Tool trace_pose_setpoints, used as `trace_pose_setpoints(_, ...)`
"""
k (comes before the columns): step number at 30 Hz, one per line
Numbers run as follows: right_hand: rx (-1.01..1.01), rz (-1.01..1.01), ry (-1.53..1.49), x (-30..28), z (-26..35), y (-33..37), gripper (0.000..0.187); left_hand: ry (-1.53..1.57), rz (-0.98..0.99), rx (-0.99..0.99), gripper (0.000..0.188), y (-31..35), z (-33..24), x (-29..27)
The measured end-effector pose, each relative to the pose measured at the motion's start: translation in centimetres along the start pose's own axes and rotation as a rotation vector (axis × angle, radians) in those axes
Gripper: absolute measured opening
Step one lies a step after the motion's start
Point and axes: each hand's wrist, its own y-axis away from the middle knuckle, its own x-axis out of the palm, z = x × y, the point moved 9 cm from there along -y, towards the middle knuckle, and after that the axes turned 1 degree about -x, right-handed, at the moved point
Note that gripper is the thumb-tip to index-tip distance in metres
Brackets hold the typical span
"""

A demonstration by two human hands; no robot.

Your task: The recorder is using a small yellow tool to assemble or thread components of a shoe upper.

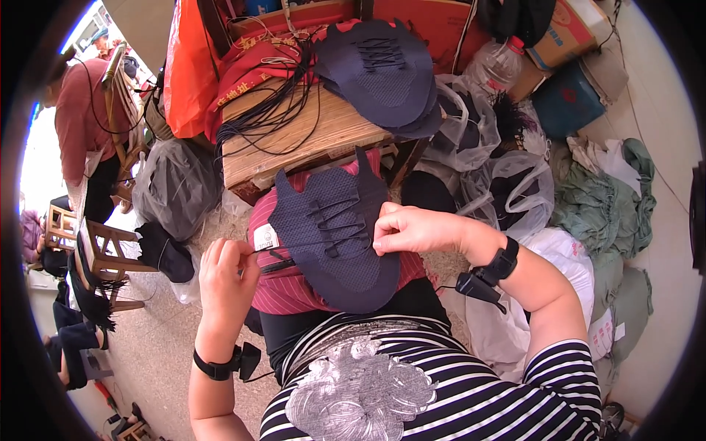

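Shoe upper [309,235], dark blue mesh, is lying flat between the two hands' fingers, rounded toe end pointing at the wearer. It's resting over red striped cloth [278,290] on the lap, probably since that's giving soft backing and leaving both hands free.

Left hand [225,279]: thumb and index are pressing together, pinching what looks like a black lace [278,249] running from the upper; likely tensioning it.

Right hand [416,229]: fingers are curling in and pressing together at the upper's right side. Can't tell whether they're pinching lace or edge, the grip is hiding it. Guess: steadying that side.

Lace rungs [329,209] are crossing the upper between both sets of fingers. Beyond the fingertips, the table [294,140] is carrying stacked matching uppers [393,81] and a bundle of loose black laces [283,103], presumably sitting there for easy reach.

Markings: white label [265,237] is showing on the cloth just above the left fingertips, dark print too small to trust. Red sack [250,59] past the laces is carrying yellow lettering. Orange carton [568,33], well beyond the right fingers, is showing pale print. Not seeing any logo on the upper.
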Motion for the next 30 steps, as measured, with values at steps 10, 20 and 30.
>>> trace_pose_setpoints(10,-0.492,-0.658,0.788,2.3,5.8,3.4,0.048,0.305,0.090,-0.230,0.014,1.3,1.2,2.2)
trace_pose_setpoints(20,-0.626,-0.621,0.952,3.1,5.9,2.3,0.019,0.143,0.076,-0.100,0.016,2.2,3.0,2.1)
trace_pose_setpoints(30,-0.664,-0.616,0.738,2.5,5.2,2.5,0.028,0.054,0.073,-0.108,0.014,2.3,3.3,1.7)
